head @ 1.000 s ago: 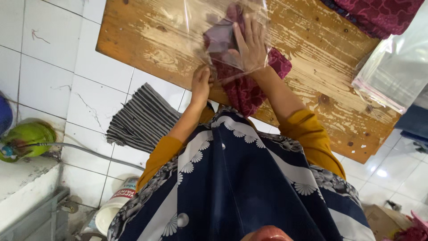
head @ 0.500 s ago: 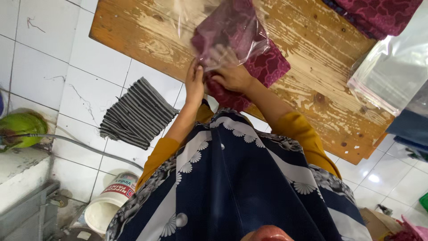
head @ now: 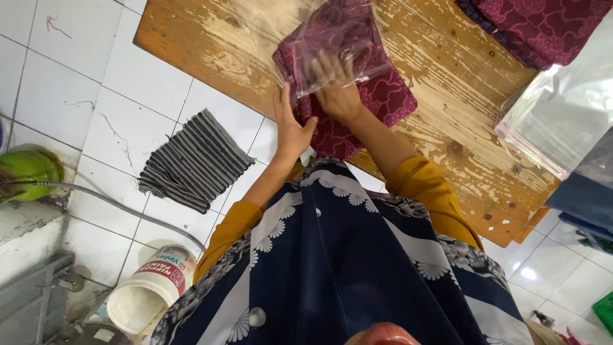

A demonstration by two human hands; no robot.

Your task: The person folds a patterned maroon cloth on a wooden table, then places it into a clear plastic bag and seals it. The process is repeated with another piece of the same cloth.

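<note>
Head view: folded maroon cloth [head: 383, 105] lies flat on the wooden table [head: 211, 45] near its front edge, half inside a clear bag [head: 338, 38], the board giving support for sliding. Left hand [head: 290, 124] pinches the bag's mouth edge, holding it open. Right hand [head: 335, 86] lies flat inside the bag on the cloth, fingers spread, gripping nothing. Both forearms reach forward from yellow sleeves [head: 421, 185].

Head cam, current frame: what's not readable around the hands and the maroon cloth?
- Right hand: the fingers lie under the clear plastic bag; glare blurs their grip.
- Folded maroon cloth: how far it sits inside the bag is unclear.
- Left hand: only its back shows; the contact underneath is hidden.
- Second maroon cloth: cut off by the top edge.
- Stack of clear bags: cut off by the right edge.
</note>
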